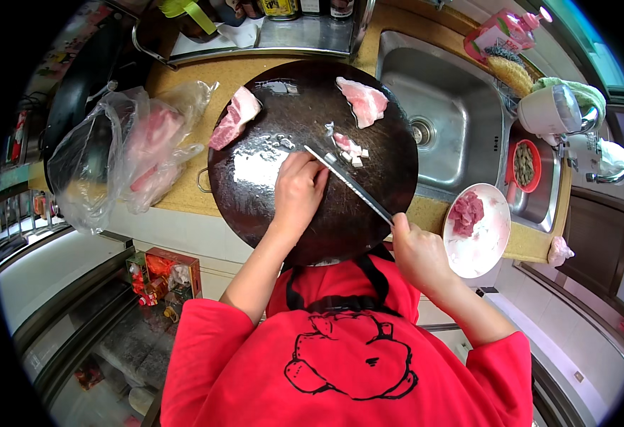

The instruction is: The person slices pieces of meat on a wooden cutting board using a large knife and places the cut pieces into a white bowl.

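My right hand [421,253] grips the handle of a kitchen knife [352,184], whose blade slants up and left over the round dark cutting board [354,224]. Against the blade's tip end, my left hand [298,187] rests low over the board with curled fingers. Whether it pinches something is hidden by the fingers. Just right of the blade lie small white fat cubes [356,159] and a strip of pink meat [345,143]. A slab of pale fatty meat [364,101] sits at the board's upper right. Another piece of red-and-white meat [235,118] overlaps its left edge.
A white bowl [491,251] with cut red meat [467,213] stands right of the board. Behind it are a steel sink [451,101] and a red strainer [526,165]. Left is a clear plastic bag [90,160] near bagged meat [157,133]. A metal shelf [301,40] holds bottles.
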Available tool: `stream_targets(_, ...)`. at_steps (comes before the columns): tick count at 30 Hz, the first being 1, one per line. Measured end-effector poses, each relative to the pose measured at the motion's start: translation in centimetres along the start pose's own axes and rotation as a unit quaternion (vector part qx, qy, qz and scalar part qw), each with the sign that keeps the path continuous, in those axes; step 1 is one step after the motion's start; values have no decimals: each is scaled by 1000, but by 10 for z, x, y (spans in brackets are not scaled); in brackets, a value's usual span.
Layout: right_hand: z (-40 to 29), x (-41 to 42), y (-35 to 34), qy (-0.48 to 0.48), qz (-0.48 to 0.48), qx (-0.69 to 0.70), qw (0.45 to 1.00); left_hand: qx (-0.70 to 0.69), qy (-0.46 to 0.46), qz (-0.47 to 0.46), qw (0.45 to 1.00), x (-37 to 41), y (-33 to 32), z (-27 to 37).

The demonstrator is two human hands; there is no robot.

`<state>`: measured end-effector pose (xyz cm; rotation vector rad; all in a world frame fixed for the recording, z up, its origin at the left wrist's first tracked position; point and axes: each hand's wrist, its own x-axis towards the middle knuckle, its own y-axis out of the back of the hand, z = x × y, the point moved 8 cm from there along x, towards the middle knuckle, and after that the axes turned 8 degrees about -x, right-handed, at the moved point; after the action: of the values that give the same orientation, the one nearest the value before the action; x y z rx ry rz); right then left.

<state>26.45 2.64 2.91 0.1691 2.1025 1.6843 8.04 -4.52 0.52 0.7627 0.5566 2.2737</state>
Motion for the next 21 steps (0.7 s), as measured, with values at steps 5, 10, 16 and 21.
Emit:
stream_targets(5, -5, 10, 0, -22, 12, 36, 999, -10, -25, 4, 1000, 0, -1, 4)
stream_targets(10, -46, 88, 15, 7, 122, 8, 993, -24, -15, -49, 998, 6, -4, 2)
stream_targets(16, -43, 91, 17, 9, 117, 7, 993, 19, -57, -85, 995, 4, -8, 19)
stream_targets(21, -5, 50, 13, -20, 86, 107, 990, 24, -20, -6, 999, 9, -7, 4)
